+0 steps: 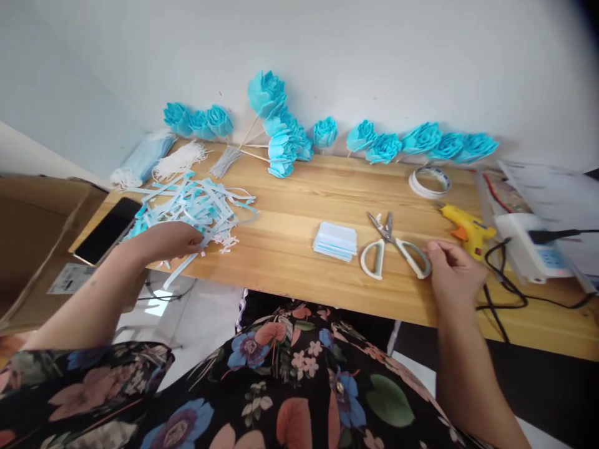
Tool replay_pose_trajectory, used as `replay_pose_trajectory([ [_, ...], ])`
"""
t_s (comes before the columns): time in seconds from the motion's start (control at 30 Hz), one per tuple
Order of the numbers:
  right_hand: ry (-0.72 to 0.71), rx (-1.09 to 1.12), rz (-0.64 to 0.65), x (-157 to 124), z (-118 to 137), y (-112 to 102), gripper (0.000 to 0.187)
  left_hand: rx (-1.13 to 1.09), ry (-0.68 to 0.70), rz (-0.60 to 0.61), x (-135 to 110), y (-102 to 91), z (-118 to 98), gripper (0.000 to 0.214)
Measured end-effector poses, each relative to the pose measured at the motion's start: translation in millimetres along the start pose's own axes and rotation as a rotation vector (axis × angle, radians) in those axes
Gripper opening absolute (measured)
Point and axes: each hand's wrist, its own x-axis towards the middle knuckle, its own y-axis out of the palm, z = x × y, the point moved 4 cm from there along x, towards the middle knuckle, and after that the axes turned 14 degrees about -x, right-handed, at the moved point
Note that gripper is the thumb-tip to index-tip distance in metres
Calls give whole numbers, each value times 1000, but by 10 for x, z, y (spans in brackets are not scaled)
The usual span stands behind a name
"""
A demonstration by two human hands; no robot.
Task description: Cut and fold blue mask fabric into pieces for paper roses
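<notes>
My left hand [183,239] rests with curled fingers at the front of a heap of pale blue and white cut strips [199,202]. One strip hangs past the table edge just beneath it; whether the fingers pinch a strip is hidden. Close to the right handle of the scissors [387,236] is my right hand [455,271], its thumb and fingers closed together. What they hold, if anything, I cannot make out. The scissors lie with blades apart and white handles toward me. Left of them sits a small stack of pale blue cut fabric pieces [335,241].
Blue handmade flowers [384,148] on sticks lean along the wall. Face masks [145,159], white ear loops [180,161] and grey wires [225,162] lie back left, a phone [108,231] nearer. At right are tape [429,182], a yellow glue gun [465,227] and a power strip [531,246] with cables.
</notes>
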Motion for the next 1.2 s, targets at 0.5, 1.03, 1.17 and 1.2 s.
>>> replay_pose_trajectory([
  [0.5,22,31,42,-14,11,13,32,-418,198,-354,-89,-107,-755,41],
  [1.03,-295,-133,90,-185,265,-122,25,-1192,137,-738,-140,354,-542,15],
  [1.17,-547,-445,158,-379,413,-144,22,-1070,330,-630,-180,312,-777,21],
  [1.2,-568,-505,173,-408,427,-141,24,-1051,391,-594,-167,297,-859,22],
])
